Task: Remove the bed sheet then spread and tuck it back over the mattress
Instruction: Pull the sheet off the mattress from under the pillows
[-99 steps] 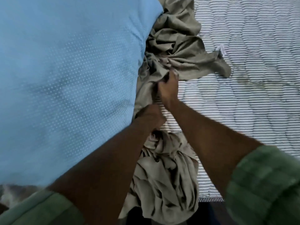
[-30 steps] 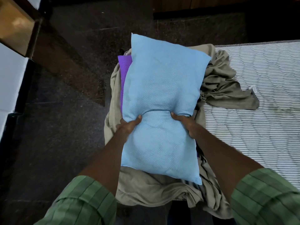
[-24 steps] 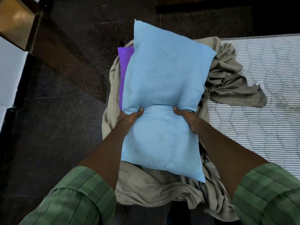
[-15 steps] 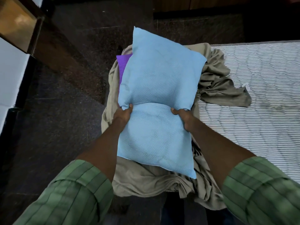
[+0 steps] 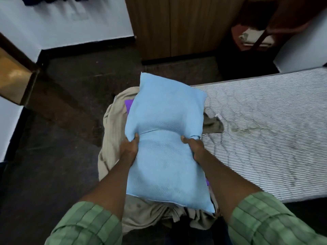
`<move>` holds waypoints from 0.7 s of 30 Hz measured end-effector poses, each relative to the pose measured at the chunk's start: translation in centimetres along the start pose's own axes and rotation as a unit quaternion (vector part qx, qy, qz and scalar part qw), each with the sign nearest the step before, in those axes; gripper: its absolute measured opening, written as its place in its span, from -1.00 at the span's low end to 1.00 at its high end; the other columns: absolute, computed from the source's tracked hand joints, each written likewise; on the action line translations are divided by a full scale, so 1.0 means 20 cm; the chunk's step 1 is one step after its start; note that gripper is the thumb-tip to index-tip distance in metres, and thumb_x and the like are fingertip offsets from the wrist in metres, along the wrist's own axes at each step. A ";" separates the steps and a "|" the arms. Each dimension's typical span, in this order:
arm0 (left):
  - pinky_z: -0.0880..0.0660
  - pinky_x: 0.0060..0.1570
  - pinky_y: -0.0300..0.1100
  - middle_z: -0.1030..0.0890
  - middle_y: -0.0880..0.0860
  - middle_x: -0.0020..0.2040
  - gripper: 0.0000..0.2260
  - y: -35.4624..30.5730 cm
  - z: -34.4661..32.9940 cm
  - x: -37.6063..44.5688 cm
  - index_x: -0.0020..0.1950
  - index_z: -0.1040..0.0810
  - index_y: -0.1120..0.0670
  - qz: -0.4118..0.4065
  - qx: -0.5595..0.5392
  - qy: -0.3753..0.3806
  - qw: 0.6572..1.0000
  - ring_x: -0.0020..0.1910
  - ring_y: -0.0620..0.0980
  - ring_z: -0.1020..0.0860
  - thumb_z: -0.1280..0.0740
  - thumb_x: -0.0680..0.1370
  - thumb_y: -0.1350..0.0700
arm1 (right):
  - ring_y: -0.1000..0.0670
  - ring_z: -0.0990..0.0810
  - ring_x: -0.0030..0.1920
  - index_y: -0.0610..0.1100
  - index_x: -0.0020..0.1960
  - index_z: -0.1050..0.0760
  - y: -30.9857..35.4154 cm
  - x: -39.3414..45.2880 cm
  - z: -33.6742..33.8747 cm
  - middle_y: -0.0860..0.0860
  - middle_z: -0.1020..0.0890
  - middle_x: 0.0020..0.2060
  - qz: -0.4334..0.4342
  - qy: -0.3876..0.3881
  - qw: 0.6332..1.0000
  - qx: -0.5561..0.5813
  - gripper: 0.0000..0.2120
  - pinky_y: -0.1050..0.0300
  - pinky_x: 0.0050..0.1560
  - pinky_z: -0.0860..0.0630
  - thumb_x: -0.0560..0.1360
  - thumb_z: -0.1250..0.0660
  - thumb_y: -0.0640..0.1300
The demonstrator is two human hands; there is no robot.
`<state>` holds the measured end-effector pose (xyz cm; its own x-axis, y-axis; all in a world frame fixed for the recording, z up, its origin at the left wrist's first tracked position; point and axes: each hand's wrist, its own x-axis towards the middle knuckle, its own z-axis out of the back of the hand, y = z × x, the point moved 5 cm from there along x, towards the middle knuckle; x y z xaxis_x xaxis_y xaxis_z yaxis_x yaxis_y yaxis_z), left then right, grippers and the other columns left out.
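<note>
I am watching both hands gripping a light blue pillow [image 5: 166, 147] at its pinched middle: the left hand [image 5: 129, 147] is squeezing the left edge with the thumb on top and the fingers curled under, and the right hand [image 5: 193, 146] is clamping the right edge the same way. The olive bed sheet [image 5: 113, 131] is lying bunched at the near end of the striped mattress [image 5: 265, 129], under the pillow and spilling toward the dark floor [image 5: 53, 138]. A purple thing [image 5: 128, 104] is peeking out beneath the pillow; I think it is a second pillow, but little of it is showing. A small white tag [image 5: 218, 116] is lying on the mattress, too small for me to read.
</note>
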<state>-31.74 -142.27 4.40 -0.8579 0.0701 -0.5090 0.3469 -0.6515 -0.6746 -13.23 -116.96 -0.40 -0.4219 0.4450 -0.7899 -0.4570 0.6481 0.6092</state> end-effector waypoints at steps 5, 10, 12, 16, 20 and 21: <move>-0.48 0.30 0.04 -0.60 0.14 0.35 -0.47 -0.29 -0.36 -0.10 0.40 -0.57 0.06 -0.031 -0.008 0.021 0.999 0.31 0.20 -0.55 -0.27 0.60 -0.28 | -0.21 -0.64 0.19 -0.26 0.46 -0.40 0.23 0.05 0.40 -0.16 -0.58 0.31 0.012 -0.023 1.000 0.013 -0.07 -0.24 0.20 -0.61 0.22 -0.71 0.02; -0.46 0.33 0.04 -0.56 0.18 0.39 -0.41 -0.53 -0.86 -0.20 0.43 -0.54 0.08 -0.018 -0.001 0.054 0.998 0.33 0.23 -0.53 -0.23 0.59 -0.31 | -0.18 -0.65 0.15 -0.30 0.40 -0.44 0.49 0.09 0.89 -0.17 -0.61 0.25 0.027 -0.067 0.997 0.017 -0.30 -0.16 0.13 -0.63 0.37 -0.65 -0.12; -0.44 0.34 0.01 -0.53 0.18 0.42 -0.44 -0.62 -1.06 -0.26 0.47 -0.50 0.09 -0.023 -0.006 0.062 0.998 0.36 0.22 -0.51 -0.23 0.62 -0.27 | -0.18 -0.65 0.15 -0.29 0.42 -0.43 0.58 0.12 1.09 -0.19 -0.60 0.28 0.030 -0.068 0.997 0.010 -0.29 -0.16 0.14 -0.63 0.38 -0.64 -0.11; -0.45 0.34 0.05 -0.52 0.16 0.43 -0.44 -0.80 -1.50 -0.34 0.50 -0.46 0.10 -0.008 -0.027 0.091 0.995 0.35 0.21 -0.51 -0.26 0.63 -0.23 | -0.12 -0.60 0.15 -0.26 0.49 -0.35 0.81 0.23 1.51 -0.07 -0.52 0.31 0.035 -0.067 0.997 -0.018 -0.20 -0.05 0.10 -0.59 0.39 -0.64 -0.06; -0.48 0.31 0.10 -0.52 0.14 0.41 -0.37 -0.88 -1.92 -0.39 0.48 -0.47 0.14 0.016 -0.031 0.130 0.991 0.31 0.21 -0.53 -0.28 0.58 -0.28 | -0.14 -0.68 0.13 -0.23 0.43 -0.44 0.97 0.41 1.91 -0.13 -0.61 0.29 0.042 -0.080 0.994 -0.064 -0.10 -0.16 0.15 -0.65 0.23 -0.72 0.04; -0.48 0.32 0.08 -0.53 0.16 0.40 -0.40 -0.89 -2.01 -0.40 0.47 -0.47 0.16 0.016 -0.025 0.130 0.991 0.31 0.22 -0.53 -0.26 0.61 -0.24 | -0.12 -0.69 0.12 -0.21 0.39 -0.48 1.01 0.45 1.99 -0.12 -0.63 0.25 0.054 -0.088 0.992 -0.075 -0.17 -0.15 0.16 -0.65 0.24 -0.72 0.05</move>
<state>-15.77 -100.95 -1.03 -0.7221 0.2462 -0.6465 0.3964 -0.6186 -0.6784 4.88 -75.25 1.99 -0.3368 0.6160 -0.7121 -0.5334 0.4984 0.6834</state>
